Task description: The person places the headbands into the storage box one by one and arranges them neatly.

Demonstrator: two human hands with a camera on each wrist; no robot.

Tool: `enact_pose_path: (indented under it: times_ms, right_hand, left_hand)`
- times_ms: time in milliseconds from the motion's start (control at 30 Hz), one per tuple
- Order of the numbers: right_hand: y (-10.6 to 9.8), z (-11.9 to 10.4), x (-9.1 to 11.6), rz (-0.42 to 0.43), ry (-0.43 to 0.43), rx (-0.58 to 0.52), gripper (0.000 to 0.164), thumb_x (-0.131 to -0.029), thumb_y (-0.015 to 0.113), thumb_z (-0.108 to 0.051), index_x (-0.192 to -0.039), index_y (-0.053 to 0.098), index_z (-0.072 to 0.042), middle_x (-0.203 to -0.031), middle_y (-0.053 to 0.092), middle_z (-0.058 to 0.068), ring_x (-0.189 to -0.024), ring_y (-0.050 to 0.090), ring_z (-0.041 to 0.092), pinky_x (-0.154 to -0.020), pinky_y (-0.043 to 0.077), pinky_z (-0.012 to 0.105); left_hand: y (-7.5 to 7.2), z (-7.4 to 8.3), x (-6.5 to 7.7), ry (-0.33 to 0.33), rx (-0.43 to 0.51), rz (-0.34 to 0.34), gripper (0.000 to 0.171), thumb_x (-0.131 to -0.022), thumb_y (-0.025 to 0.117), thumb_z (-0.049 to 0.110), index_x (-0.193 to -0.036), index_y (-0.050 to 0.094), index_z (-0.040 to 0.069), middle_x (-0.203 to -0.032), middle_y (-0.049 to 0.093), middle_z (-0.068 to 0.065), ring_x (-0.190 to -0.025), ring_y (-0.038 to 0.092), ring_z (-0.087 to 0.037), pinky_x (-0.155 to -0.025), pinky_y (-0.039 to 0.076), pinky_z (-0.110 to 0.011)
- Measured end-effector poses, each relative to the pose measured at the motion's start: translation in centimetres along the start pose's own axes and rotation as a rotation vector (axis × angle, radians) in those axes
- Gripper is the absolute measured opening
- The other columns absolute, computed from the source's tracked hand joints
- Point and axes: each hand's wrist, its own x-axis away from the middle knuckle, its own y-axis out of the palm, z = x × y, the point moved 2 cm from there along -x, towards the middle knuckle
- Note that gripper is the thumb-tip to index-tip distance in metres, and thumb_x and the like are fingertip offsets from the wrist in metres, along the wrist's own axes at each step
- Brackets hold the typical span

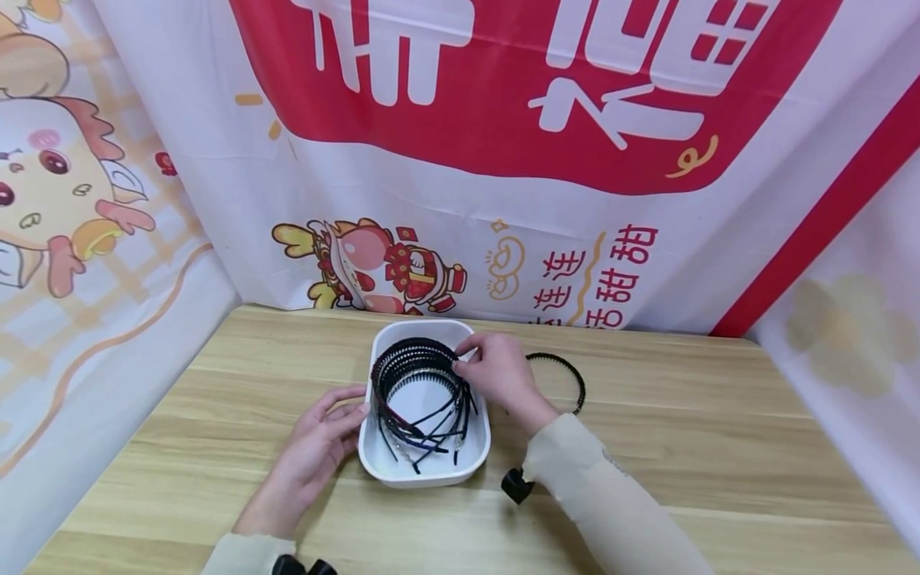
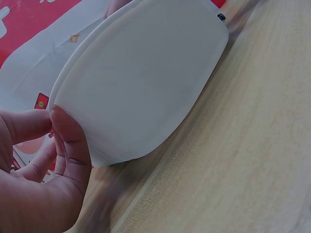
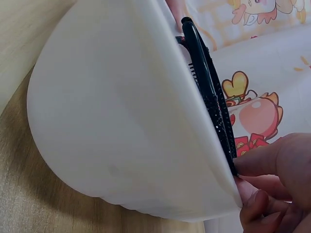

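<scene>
A white plastic tub (image 1: 391, 479) holds a stack of black hair headbands (image 1: 413, 351), their thin ends crossing toward the near side. My left hand (image 1: 323, 443) steadies the tub at its left side, thumb by the rim and bent fingers against the outer wall, as the left wrist view shows. At the tub's right rim, my right hand (image 1: 499, 371) pinches a headband at the edge of the stack between thumb and fingers. The right wrist view shows the headbands (image 3: 209, 92) rising above the rim beside the fingertips. Which single band is pinched is hard to tell.
Another black headband (image 1: 580, 385) lies on the wooden table (image 1: 683, 447) right of the tub, partly hidden by the right hand. A printed white and red cloth (image 1: 489, 160) hangs behind the table. Dark wrist devices (image 1: 516, 485) sit below both sleeves.
</scene>
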Motion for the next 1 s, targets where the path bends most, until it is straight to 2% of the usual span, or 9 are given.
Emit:
enact_pose_path:
  times_ms: [433, 767, 1000]
  right_hand:
    - [0.10, -0.59, 0.18, 0.006, -0.002, 0.075, 0.013, -0.091, 0.084, -0.022, -0.102, 0.082, -0.016, -0.080, 0.075, -0.001, -0.070, 0.065, 0.012, -0.065, 0.051, 0.027]
    - [0.46, -0.92, 0.04, 0.044, -0.005, 0.167, 0.009, -0.092, 0.084, -0.027, -0.094, 0.082, -0.018, -0.079, 0.074, -0.004, -0.074, 0.064, 0.013, -0.067, 0.051, 0.031]
    - [0.50, -0.85, -0.01, 0.024, 0.018, 0.158, 0.009, -0.090, 0.084, -0.025, -0.091, 0.081, -0.017, -0.081, 0.073, -0.003, -0.078, 0.064, 0.016, -0.069, 0.051, 0.032]
  left_hand:
    - [0.06, 0.17, 0.03, 0.000, -0.003, 0.006, 0.034, -0.104, 0.065, 0.008, -0.138, 0.058, 0.013, -0.108, 0.077, 0.008, -0.099, 0.070, -0.011, -0.090, 0.060, -0.027]
    - [-0.01, 0.13, -0.01, -0.001, -0.007, 0.006, 0.036, -0.104, 0.066, 0.009, -0.139, 0.057, 0.013, -0.109, 0.077, 0.008, -0.099, 0.069, -0.011, -0.090, 0.059, -0.027]
    - [-0.09, -0.15, -0.10, -0.007, -0.020, -0.009, 0.041, -0.105, 0.066, 0.010, -0.144, 0.054, 0.011, -0.109, 0.076, 0.008, -0.099, 0.069, -0.010, -0.091, 0.059, -0.027]
